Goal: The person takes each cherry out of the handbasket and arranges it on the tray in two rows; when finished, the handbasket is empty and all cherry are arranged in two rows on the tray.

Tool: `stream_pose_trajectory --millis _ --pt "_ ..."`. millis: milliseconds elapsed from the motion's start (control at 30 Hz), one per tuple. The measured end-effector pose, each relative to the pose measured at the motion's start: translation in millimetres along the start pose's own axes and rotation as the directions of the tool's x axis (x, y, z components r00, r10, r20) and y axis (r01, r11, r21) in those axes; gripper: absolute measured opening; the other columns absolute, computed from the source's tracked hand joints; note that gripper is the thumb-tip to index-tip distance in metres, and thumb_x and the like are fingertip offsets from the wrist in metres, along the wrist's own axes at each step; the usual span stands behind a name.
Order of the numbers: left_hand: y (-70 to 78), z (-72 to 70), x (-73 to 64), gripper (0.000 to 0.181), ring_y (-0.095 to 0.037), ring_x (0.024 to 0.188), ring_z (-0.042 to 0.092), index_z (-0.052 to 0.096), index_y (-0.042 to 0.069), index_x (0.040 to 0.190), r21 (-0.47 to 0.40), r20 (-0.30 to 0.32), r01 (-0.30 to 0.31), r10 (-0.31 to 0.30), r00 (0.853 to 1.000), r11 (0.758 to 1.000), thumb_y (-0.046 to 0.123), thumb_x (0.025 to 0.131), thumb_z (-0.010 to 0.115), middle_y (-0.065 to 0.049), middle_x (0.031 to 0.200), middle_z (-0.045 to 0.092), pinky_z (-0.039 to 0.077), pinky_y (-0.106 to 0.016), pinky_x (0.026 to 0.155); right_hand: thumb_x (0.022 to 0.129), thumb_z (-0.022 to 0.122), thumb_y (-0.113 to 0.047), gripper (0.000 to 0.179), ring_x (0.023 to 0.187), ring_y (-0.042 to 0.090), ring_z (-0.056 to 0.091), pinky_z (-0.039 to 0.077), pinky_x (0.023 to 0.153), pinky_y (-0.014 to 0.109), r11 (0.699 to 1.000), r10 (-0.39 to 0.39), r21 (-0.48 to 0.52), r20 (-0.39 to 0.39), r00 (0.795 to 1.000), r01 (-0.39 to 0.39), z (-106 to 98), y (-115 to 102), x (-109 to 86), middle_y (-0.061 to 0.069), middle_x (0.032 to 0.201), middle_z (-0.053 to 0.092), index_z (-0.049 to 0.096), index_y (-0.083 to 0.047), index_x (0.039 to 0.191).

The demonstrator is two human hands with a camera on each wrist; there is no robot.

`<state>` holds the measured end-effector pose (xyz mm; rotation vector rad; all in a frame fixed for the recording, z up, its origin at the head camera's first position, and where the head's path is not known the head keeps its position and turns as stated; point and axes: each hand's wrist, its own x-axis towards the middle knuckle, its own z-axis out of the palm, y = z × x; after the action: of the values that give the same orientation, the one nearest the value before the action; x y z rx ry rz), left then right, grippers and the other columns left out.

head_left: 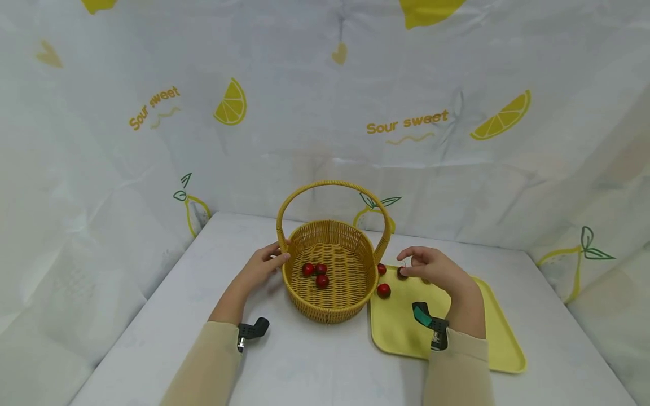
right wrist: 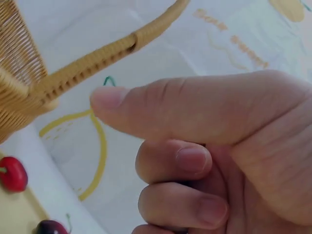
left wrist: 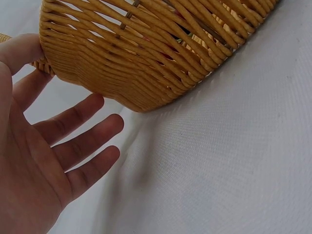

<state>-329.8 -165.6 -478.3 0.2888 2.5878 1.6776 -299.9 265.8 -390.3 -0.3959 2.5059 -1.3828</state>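
A yellow wicker basket (head_left: pixel 331 313) with a tall hooped handle holds three red cherries (head_left: pixel 322 281). At its left side my left hand (head_left: pixel 261 265) pinches the base of the handle between thumb and index finger; the other fingers (left wrist: pixel 87 141) spread loosely below the woven wall (left wrist: pixel 141 73). My right hand (head_left: pixel 431 268) hovers over the far end of a yellow tray (head_left: pixel 396 332), thumb and index finger apart around a dark cherry (head_left: pixel 402 274) with an upright stem. Seen from the right wrist, the thumb (right wrist: pixel 165 105) hides the index finger, and the remaining fingers curl.
Two red cherries (head_left: pixel 383 290) lie on the tray close to the basket's right side. The tray's far left corner sits against the basket. White cloth with lemon prints (head_left: pixel 325 129) hangs behind and at both sides of the white table (head_left: pixel 304 366).
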Motion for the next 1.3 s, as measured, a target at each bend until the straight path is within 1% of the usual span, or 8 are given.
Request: stream_pose_trajectory --millis 233,367,467,600,700,1000,1167,1300 --pt "-2.8 0.7 0.8 0.053 -0.025 0.106 0.060 0.055 0.026 0.150 -0.004 -0.002 -0.011 0.011 1.000 1.000 0.043 0.101 0.064 -0.014 0.133 0.061 0.051 -0.039 0.087 0.095 0.074 -0.015 0.030 0.053 0.013 0.030 0.032 0.049 0.026 0.991 -0.136 -0.011 -0.017 0.991 0.136 5.2 -25.9 -7.3 0.002 0.068 0.037 0.063 0.000 0.119" --pt "-3.1 0.5 1.3 0.053 -0.025 0.106 0.060 0.054 0.026 0.151 -0.008 -0.001 -0.011 0.011 1.000 1.000 0.043 0.102 0.064 -0.014 0.135 0.061 0.052 -0.040 0.087 0.095 0.075 -0.013 0.028 0.055 0.012 0.029 0.035 0.054 0.027 0.977 -0.213 -0.020 0.005 0.977 0.213 15.9 -40.2 -3.4 0.001 0.068 0.034 0.064 0.000 0.117" --pt "-3.2 0.2 1.4 0.053 -0.026 0.107 0.060 0.054 0.026 0.151 -0.010 -0.001 -0.009 0.009 1.000 1.000 0.043 0.102 0.063 -0.015 0.136 0.060 0.052 -0.040 0.087 0.094 0.076 -0.012 0.028 0.058 0.012 0.031 0.044 0.064 0.027 0.966 -0.255 -0.026 0.030 0.967 0.256 27.3 -48.9 3.0 0.001 0.068 0.032 0.065 -0.001 0.117" --pt "-3.4 0.0 1.4 0.054 -0.026 0.107 0.060 0.053 0.023 0.152 -0.011 0.003 -0.016 0.016 1.000 1.000 0.042 0.102 0.063 -0.016 0.136 0.060 0.052 -0.039 0.087 0.093 0.077 -0.012 0.029 0.060 0.012 0.028 0.043 0.065 0.027 0.960 -0.274 -0.035 0.075 0.959 0.277 44.3 -56.5 13.2 -0.001 0.068 0.030 0.065 -0.003 0.118" --pt "-3.0 0.0 1.4 0.054 -0.026 0.106 0.059 0.054 0.023 0.151 -0.025 0.007 -0.018 0.018 1.000 1.000 0.040 0.102 0.064 -0.016 0.135 0.060 0.052 -0.041 0.087 0.094 0.076 -0.013 0.029 0.061 0.013 0.029 0.036 0.062 0.030 0.961 -0.264 -0.056 0.105 0.959 0.271 58.4 -58.6 22.2 -0.001 0.069 0.031 0.065 -0.004 0.119" --pt "5.2 0.9 -2.1 0.055 -0.029 0.106 0.059 0.050 0.014 0.153 -0.029 0.006 -0.022 0.022 1.000 0.999 0.034 0.104 0.062 -0.022 0.136 0.058 0.049 -0.055 0.094 0.091 0.079 -0.021 0.027 0.062 0.014 0.041 0.039 0.060 0.030 0.952 -0.168 -0.242 0.094 0.981 0.187 115.6 -60.2 50.4 -0.001 0.070 0.044 0.072 -0.011 0.115" --pt "17.2 0.1 -6.7 0.052 -0.030 0.105 0.059 0.048 0.008 0.153 -0.028 0.028 -0.005 0.006 1.000 1.000 0.025 0.105 0.060 -0.024 0.135 0.058 0.048 -0.059 0.095 0.090 0.081 -0.023 0.026 0.071 0.017 0.052 0.044 0.061 0.032 0.909 -0.077 -0.410 0.022 0.997 0.079 143.1 -57.8 60.7 0.000 0.078 0.057 0.074 -0.011 0.112" --pt "12.7 1.0 -5.4 0.053 -0.029 0.104 0.059 0.049 0.012 0.154 -0.034 0.019 -0.011 0.011 1.000 0.999 0.028 0.105 0.061 -0.023 0.134 0.059 0.048 -0.058 0.094 0.089 0.082 -0.025 0.023 0.082 0.019 0.059 0.052 0.071 0.036 0.862 -0.027 -0.506 -0.032 0.999 0.007 156.4 -55.5 63.7 0.002 0.092 0.068 0.076 -0.012 0.108"
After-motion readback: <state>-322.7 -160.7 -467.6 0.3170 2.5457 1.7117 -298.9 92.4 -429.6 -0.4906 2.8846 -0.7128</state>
